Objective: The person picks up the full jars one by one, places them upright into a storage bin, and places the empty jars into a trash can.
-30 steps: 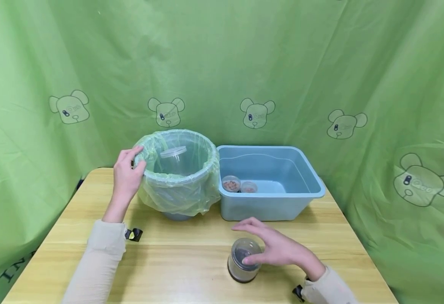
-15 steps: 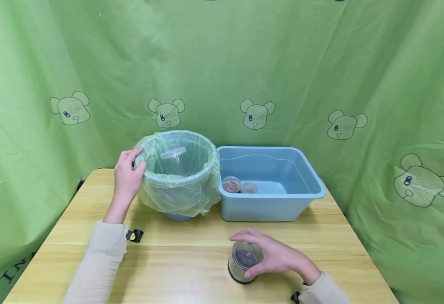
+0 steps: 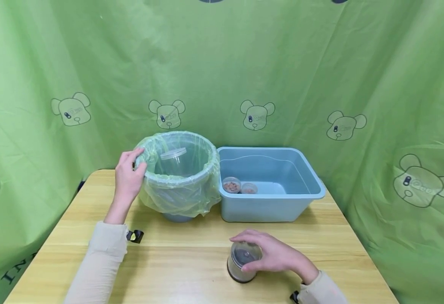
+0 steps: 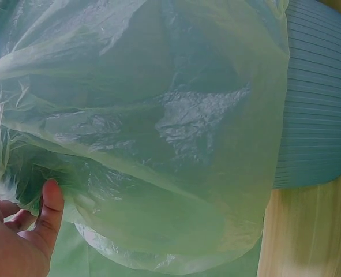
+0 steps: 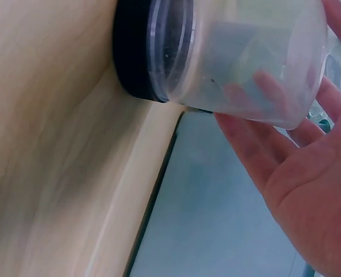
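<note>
At the left of the head view my left hand (image 3: 128,177) holds the rim of a trash can (image 3: 182,179) lined with a thin green bag (image 3: 180,202). Its thumb (image 4: 52,199) lies against the bunched liner in the left wrist view. A clear jar with a ribbed pale lid (image 3: 173,153) leans inside the can. Near the front of the table, my right hand (image 3: 273,253) grips another clear plastic jar (image 3: 241,270) around its upper part. This jar is upside down, its black lid (image 5: 137,52) at the tabletop; the right wrist view shows fingers through its wall.
A blue rectangular tub (image 3: 271,209) stands right beside the can. Inside its left end sit two small round containers, one with brownish pieces (image 3: 231,185) and one paler (image 3: 249,188). A green printed curtain (image 3: 214,63) surrounds the wooden table (image 3: 176,261).
My right hand has come down and closed around the upside-down jar, its thumb moving from the jar's top to its side. The left hand stays at the can's rim.
</note>
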`<state>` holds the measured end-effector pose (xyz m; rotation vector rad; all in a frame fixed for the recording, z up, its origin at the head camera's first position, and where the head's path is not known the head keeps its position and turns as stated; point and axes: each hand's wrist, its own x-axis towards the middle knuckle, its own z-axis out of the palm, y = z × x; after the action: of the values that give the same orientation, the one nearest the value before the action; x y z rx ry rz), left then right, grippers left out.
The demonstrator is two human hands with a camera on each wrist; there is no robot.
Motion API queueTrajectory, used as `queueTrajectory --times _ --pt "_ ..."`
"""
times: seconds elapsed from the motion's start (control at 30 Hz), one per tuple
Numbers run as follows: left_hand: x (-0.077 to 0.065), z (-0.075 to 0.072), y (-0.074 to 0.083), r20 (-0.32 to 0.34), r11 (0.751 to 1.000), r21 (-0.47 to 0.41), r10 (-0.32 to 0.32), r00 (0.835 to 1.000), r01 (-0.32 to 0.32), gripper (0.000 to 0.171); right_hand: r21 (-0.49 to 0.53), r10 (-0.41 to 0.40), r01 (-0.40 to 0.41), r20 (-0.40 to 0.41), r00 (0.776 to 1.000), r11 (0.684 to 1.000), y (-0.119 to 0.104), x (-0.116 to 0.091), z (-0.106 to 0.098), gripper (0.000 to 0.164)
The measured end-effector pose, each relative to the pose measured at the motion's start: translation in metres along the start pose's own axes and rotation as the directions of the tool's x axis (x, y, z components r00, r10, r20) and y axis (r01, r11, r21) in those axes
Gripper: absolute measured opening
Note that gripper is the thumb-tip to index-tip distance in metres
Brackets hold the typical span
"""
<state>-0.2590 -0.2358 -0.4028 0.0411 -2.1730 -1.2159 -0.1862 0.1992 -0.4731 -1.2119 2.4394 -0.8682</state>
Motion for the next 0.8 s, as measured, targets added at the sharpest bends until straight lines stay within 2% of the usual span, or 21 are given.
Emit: queueTrajectory --times 0.1,0.27,0.43,0.6,0.8 --pt "0.001 0.0 0.0 0.002 1.0 -0.001 0.004 1.0 -0.004 0.049 0.012 0.001 -0.001 -0.014 1.0 1.0 0.004 0.0 0.001 0.072" --pt "0.002 0.001 0.0 0.0 1.0 -0.003 0.008 1.0 -0.008 0.049 0.029 -0.054 0.054 0.008 0.998 0.998 0.009 -0.003 0.0 0.085" --pt "0.0 0.002 -0.001 0.001 1.0 -0.003 -0.001 1.0 0.001 0.049 0.008 -0.043 0.043 0.0 0.999 0.999 0.008 -0.003 0.0 0.082" --pt "-0.001 0.002 -0.002 0.003 1.0 -0.006 -0.004 1.0 0.004 0.049 0.015 -0.005 0.006 -0.069 0.998 1.0 0.003 -0.002 -0.005 0.079" --pt "0.0 0.001 0.0 -0.003 1.0 0.001 0.001 1.0 -0.001 0.049 0.04 -0.051 0.058 -0.167 0.985 0.997 -0.006 0.001 -0.018 0.077"
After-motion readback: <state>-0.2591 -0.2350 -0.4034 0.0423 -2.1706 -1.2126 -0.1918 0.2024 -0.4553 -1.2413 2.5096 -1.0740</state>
